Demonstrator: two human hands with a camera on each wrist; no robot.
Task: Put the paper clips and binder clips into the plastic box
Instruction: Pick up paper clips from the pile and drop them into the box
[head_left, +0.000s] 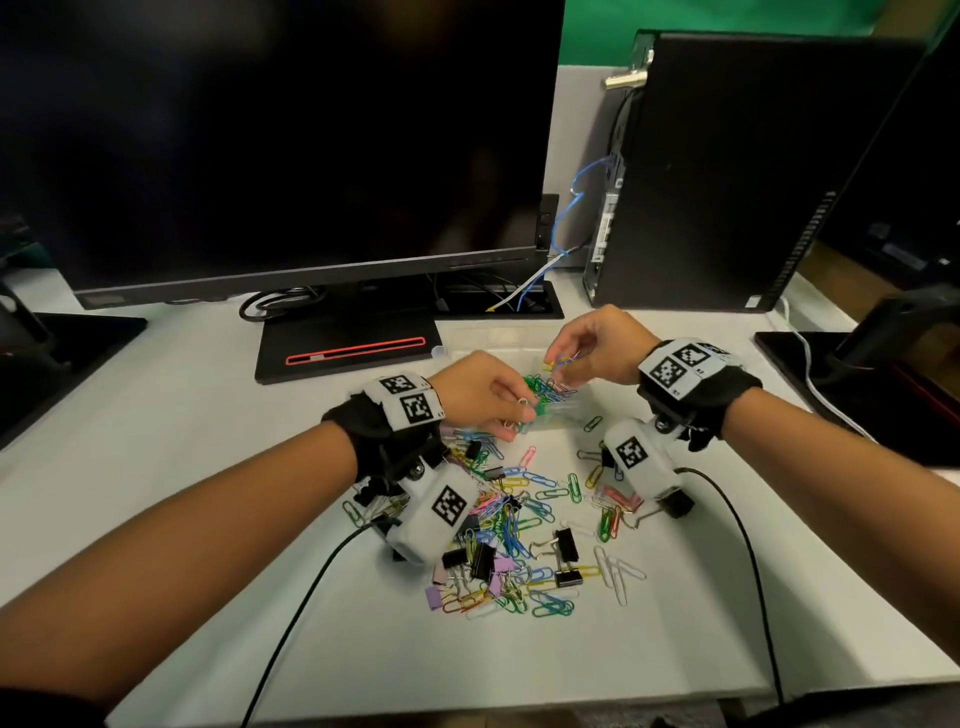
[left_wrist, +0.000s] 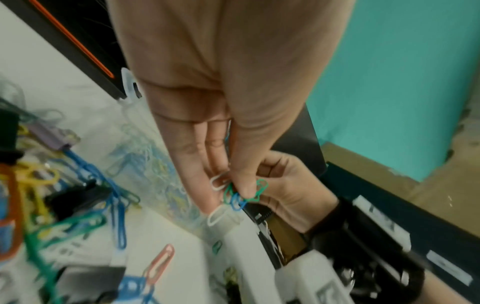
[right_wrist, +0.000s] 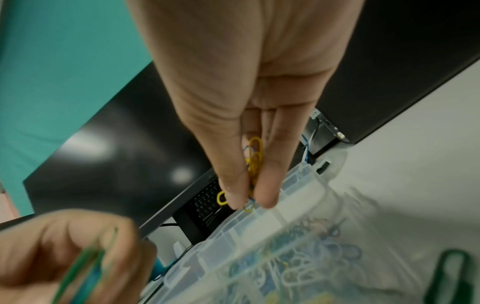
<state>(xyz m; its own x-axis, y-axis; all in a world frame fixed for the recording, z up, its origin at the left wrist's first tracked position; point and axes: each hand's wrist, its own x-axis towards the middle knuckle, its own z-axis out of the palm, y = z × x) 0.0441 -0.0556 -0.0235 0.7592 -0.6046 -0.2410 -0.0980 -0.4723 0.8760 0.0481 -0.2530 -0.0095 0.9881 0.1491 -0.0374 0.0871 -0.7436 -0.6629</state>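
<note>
Dark monitor beside black computer tower.

A white table carries everything — a heap of coloured paper clips mixed with black binder clips and lilac ones spreads over its near middle. Beyond the heap sits a clear plastic box already holding clips. Farther back stand a dark monitor on its flat base and a black computer tower — with cables between them.
</note>
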